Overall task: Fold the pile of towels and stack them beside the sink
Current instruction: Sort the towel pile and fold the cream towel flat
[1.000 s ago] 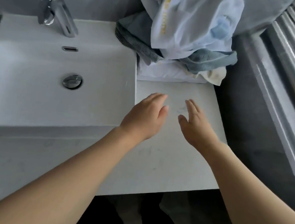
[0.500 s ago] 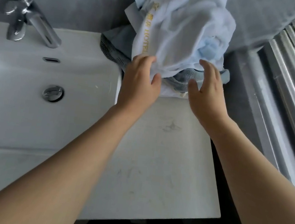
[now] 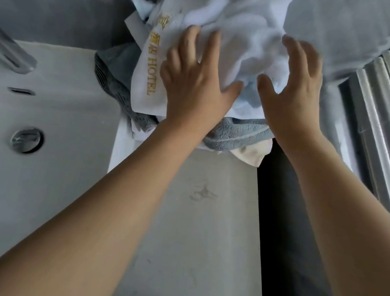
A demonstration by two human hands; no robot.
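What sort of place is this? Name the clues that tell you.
Probably a hotel bathroom: a white sink with a metal tap and drain, and a white towel lettered HOTEL on the pile beside it.

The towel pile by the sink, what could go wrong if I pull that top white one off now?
The white hotel towel lies over a grey towel, so lifting it may drag that one along. The pile's right corner overhangs the counter edge and could slip off. Both hands lie flat, gripping nothing.
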